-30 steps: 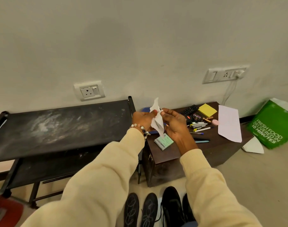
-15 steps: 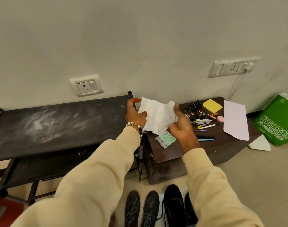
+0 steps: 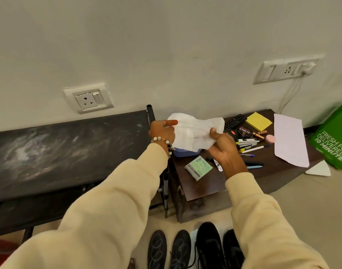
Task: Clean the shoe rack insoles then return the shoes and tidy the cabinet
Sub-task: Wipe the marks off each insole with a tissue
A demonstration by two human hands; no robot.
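Both hands pinch a white wipe (image 3: 195, 133) stretched between them: left hand (image 3: 162, 131) grips its left edge, right hand (image 3: 223, 146) its right, above a cluttered brown worktop (image 3: 220, 183) beside the dusty black shoe rack (image 3: 65, 148).

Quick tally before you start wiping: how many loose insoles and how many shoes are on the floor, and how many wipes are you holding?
Insoles on the floor: 2, the left insole and the right insole
Black shoes: 2, the nearer shoe and the partly hidden shoe
Wipe: 1, the white wipe held between left hand and right hand
Total: 5
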